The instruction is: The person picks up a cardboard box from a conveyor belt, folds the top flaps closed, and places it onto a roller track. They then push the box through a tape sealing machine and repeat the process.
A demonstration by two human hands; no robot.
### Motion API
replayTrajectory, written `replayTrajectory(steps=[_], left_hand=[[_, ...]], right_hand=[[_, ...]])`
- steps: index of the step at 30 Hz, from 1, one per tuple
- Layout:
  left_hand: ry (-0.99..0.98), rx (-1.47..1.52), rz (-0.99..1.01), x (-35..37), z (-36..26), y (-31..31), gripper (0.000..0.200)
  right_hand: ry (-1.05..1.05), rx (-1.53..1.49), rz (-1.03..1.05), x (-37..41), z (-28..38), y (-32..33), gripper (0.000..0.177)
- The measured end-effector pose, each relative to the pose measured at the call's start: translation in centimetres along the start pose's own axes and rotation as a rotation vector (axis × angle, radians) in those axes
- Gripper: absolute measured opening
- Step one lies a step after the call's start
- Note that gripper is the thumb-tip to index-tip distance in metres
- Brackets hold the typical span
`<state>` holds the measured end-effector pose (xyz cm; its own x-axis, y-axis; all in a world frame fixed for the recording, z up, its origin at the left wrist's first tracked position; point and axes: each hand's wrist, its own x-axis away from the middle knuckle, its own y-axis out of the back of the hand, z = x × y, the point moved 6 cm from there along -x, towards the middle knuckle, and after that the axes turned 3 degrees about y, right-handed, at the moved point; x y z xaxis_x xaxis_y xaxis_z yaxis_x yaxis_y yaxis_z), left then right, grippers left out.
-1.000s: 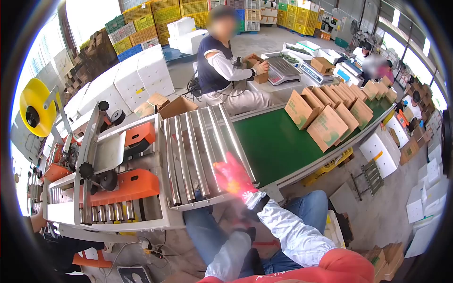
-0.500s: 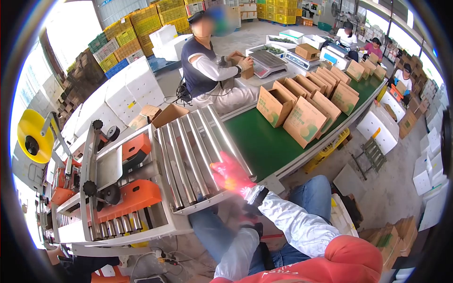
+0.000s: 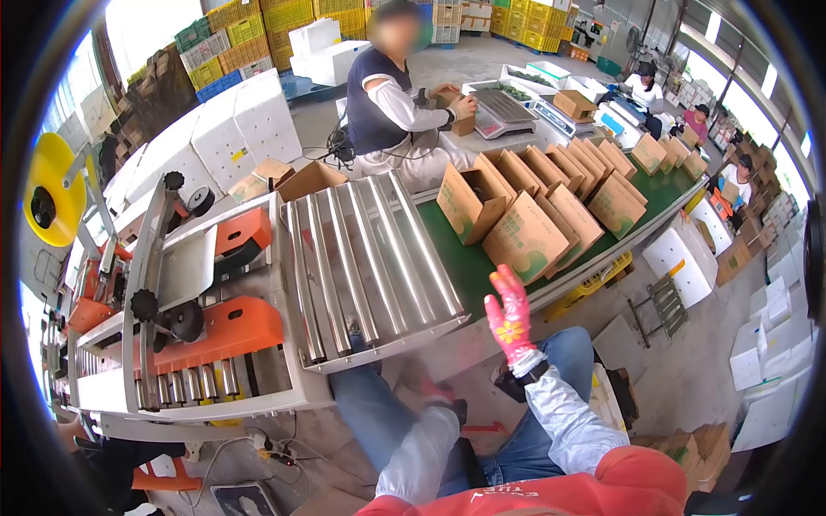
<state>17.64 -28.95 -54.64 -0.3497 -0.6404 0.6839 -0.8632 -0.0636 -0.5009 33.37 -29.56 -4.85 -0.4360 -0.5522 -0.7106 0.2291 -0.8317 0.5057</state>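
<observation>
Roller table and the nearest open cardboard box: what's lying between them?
Only bare green belt separates roller table from cardboard box, seen in the head view.

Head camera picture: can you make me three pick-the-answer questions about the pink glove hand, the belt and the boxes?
1. Where is the right hand?
A) on the scale
B) held up by the near edge of the belt
C) on the yellow tape roll

2. What colour is the belt?
A) green
B) blue
C) red

3. How is the box nearest the rollers?
A) taped shut
B) crushed flat
C) open on top

Answers:
1 B: the pink glove is up beside the belt edge, just below the boxes.
2 A: green shows between the boxes and the rollers.
3 C: its flaps stand up and the inside shows.
</observation>
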Motion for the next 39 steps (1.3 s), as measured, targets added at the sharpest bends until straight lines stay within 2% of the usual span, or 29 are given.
replayTrajectory(steps=[1,3,5,9,10,11,13,14,15,16,17,18,19,20,21,22,23,24,25,26,27,29,30,31,32,33,34,38,39], left_hand=[[0.215,0.516,0.047,-0.3,1.1,-0.3,0.048],[0.221,0.447,0.021,2.4,-1.4,-0.9,0.046],[0.437,0.546,0.159,0.6,0.5,-0.4,0.043],[0.312,0.379,0.086,1.0,-0.3,-0.4,0.037],[0.291,0.325,0.074,1.2,-0.5,-0.3,0.035],[0.268,0.244,0.057,1.6,-0.8,-0.1,0.034],[0.222,-0.026,0.016,2.8,-1.3,0.7,0.031],[0.166,-0.26,0.007,3.5,-1.8,1.1,0.029],[0.056,-0.67,0.024,4.4,-2.5,0.9,0.028],[-0.113,-1.243,0.07,5.8,-3.8,0.0,0.026],[-0.224,-1.624,0.133,7.3,-4.5,-2.0,0.025],[-0.272,-1.789,0.186,9.3,-4.9,-4.2,0.024],[-0.335,-1.735,0.306,6.5,-1.7,-5.2,0.029],[-0.359,-1.752,0.522,10.1,-3.5,-8.6,0.019],[-0.197,-1.145,0.683,12.1,-3.5,-10.5,0.016],[0.019,-0.543,0.814,13.9,-3.4,-12.3,0.014],[0.45,0.251,0.886,15.7,-2.8,-14.8,0.018],[0.591,0.321,0.675,14.6,-1.0,-15.5,0.024],[0.568,0.303,0.53,17.8,-4.4,-17.1,0.021],[0.572,0.289,0.388,22.2,-7.4,-18.3,0.018],[0.541,0.306,0.379,20.5,-6.2,-18.3,0.018],[0.373,1.169,1.505,20.6,-6.0,-22.1,0.019],[0.296,0.992,1.319,19.6,-5.7,-22.0,0.018],[0.302,0.984,1.324,19.3,-6.3,-22.2,0.018],[0.316,0.754,1.272,18.8,-6.7,-22.8,0.018],[0.314,0.528,1.207,18.5,-7.7,-23.0,0.02],[0.36,0.379,0.885,17.6,-7.4,-22.7,0.024],[0.316,0.268,0.9,19.5,-10.8,-22.6,0.024],[0.128,0.096,0.845,20.1,-12.3,-22.1,0.022]], right_hand=[[-0.062,0.049,-0.056,0.8,-3.6,1.3,0.048],[-0.25,0.086,-0.18,1.7,-10.5,4.1,0.058],[-0.463,0.001,-0.296,0.5,-13.7,6.5,0.065],[-0.381,0.074,0.122,-2.6,-15.1,4.3,0.07],[-0.439,-0.035,0.102,-2.1,-14.9,3.5,0.069],[-0.349,0.111,0.054,-1.9,-15.5,2.7,0.07],[-0.319,-0.054,0.014,-1.7,-15.9,-0.5,0.067],[-0.382,-0.079,0.115,-1.2,-15.6,-2.2,0.063],[-0.293,0.126,0.122,-2.0,-13.8,-2.3,0.056],[-0.189,0.314,0.129,-2.7,-11.9,-2.7,0.049],[-0.145,0.404,0.161,-3.0,-10.8,-2.9,0.042],[-0.019,0.784,0.252,-1.9,-14.4,-5.6,0.05],[-0.159,0.643,0.444,-3.0,-12.7,-4.9,0.058],[-0.157,0.702,0.748,-0.7,-22.1,-9.2,0.073],[-0.187,0.596,0.739,-2.7,-14.7,-6.2,0.06],[-0.001,0.639,0.829,-1.1,-19.5,-8.8,0.061],[0.031,0.777,1.02,-0.8,-19.4,-8.8,0.06],[0.011,0.597,0.807,-1.1,-18.1,-7.1,0.058],[-0.087,0.738,0.874,-1.3,-15.8,-6.2,0.056],[-0.167,0.419,0.798,-2.0,-10.4,-2.9,0.051],[-0.209,0.366,0.788,-1.5,-10.1,-2.5,0.049],[-0.12,0.296,0.768,-1.4,-8.0,-1.7,0.048],[-0.14,0.323,0.717,-1.6,-7.6,-1.3,0.048],[-0.154,0.349,0.665,-1.8,-7.3,-0.9,0.047],[-0.148,0.344,0.659,-1.7,-7.4,-0.9,0.047],[-0.17,0.292,0.514,-1.8,-7.8,-0.5,0.044],[-0.19,0.236,0.373,-1.7,-8.3,-0.2,0.042],[-0.17,0.154,0.374,-0.4,-11.0,0.3,0.046],[-0.179,0.163,0.374,-0.2,-10.8,0.6,0.046]])
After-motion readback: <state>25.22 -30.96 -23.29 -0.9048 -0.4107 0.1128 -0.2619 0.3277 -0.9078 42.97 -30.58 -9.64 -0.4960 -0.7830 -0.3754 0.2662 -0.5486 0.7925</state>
